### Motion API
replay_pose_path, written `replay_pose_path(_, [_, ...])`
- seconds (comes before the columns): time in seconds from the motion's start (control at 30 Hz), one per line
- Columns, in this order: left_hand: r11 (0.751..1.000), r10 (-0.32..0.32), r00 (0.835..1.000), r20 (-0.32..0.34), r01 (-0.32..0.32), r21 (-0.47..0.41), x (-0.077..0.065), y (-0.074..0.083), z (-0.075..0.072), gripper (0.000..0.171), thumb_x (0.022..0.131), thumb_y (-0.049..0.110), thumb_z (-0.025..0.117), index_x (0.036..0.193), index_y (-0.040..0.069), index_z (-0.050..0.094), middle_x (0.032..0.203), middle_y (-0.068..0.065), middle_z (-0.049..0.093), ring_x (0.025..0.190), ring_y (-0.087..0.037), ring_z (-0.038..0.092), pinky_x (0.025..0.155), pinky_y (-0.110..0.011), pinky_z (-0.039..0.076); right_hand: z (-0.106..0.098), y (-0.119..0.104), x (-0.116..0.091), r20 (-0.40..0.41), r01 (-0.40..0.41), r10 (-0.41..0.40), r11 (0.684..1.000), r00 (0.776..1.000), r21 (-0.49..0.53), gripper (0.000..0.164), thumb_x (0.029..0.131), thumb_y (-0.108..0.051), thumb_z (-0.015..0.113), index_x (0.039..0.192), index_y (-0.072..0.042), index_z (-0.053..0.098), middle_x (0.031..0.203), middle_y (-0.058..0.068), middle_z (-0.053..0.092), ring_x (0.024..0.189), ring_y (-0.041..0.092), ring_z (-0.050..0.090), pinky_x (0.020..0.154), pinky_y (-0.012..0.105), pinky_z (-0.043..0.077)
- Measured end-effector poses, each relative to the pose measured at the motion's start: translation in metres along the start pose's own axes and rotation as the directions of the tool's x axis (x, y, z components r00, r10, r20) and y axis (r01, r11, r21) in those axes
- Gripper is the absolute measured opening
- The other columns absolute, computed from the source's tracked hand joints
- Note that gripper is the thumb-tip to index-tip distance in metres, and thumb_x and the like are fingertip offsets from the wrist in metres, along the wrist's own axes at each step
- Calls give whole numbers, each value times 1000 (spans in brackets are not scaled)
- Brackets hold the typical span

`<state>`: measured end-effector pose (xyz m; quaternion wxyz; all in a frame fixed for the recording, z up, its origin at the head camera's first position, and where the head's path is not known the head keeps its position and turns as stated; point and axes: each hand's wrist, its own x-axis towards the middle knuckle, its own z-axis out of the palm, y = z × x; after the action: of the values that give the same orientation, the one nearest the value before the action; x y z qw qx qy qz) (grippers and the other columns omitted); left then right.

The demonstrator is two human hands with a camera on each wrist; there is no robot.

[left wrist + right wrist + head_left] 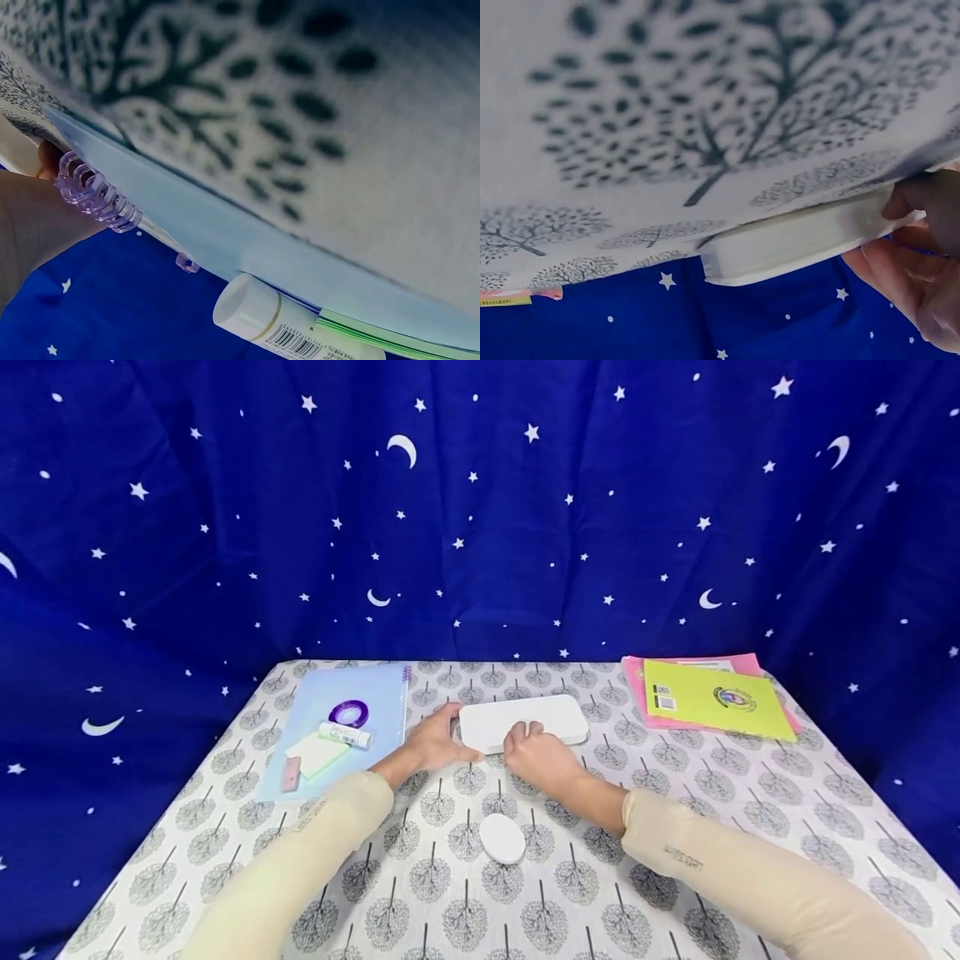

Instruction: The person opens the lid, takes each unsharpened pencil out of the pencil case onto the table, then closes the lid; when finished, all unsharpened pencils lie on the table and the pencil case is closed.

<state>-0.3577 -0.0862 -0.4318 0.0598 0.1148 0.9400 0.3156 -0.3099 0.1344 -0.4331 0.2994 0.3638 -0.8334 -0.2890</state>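
Visibly, hands (435, 740) (542, 763) differ: right pinching white case (487, 723), left spread beside it; sleeve (727, 877) reads "Let's Slim".

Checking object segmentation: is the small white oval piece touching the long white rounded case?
No, the small white oval piece lies apart from the long white rounded case, on the grey-and-white tree-patterned cloth.

The left arm (288, 864) and the right arm (738, 864) are stretched forward and angled inward, both covered by pale sleeves (352, 810), with the wrists (600, 804) bared. The left grip (437, 741) is held with thumb and fingers parted in a wide curve. The right grip (543, 763) is placed near it, knuckles raised, its fingers bent and brought against the thumb in a pinch.
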Motion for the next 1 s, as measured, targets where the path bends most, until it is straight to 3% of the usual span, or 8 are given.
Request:
replay_pose_path(0.23, [1000,2,1000,12,-2,7,1,2,1,108,63,45,91,152,20,35,133,-8,60,116,-28,57,100,-54,46,1,0,-3,-76,-13,12,1000,997,-16,17,89,0,65,100,11,70,92,24,70,71,31,69,48,22,56])
replay_pose_path(0.5, [1000,2,1000,8,-2,3,0,1,-1,108,64,44,91,152,19,35,134,-8,59,118,-28,56,102,-54,45,-3,-2,2,-12,-133,135,985,991,114,8,87,2,68,92,7,71,92,21,69,75,29,68,44,24,55])
replay_pose_path(0.77, [1000,4,1000,-2,-4,-1,0,0,-4,109,64,43,91,153,16,33,142,-10,54,128,-33,51,108,-56,39,-1,-13,7,-96,-155,151,987,984,-33,15,90,-2,63,90,10,72,83,23,71,67,30,70,43,25,56])
replay_pose_path(1.0, [999,7,1000,26,-7,-37,1,1,-3,111,64,42,91,154,15,32,144,-10,52,131,-32,48,109,-56,37,-1,-9,3,-57,-82,77,992,995,-94,14,90,-1,64,94,10,72,87,25,71,71,31,70,49,25,58])
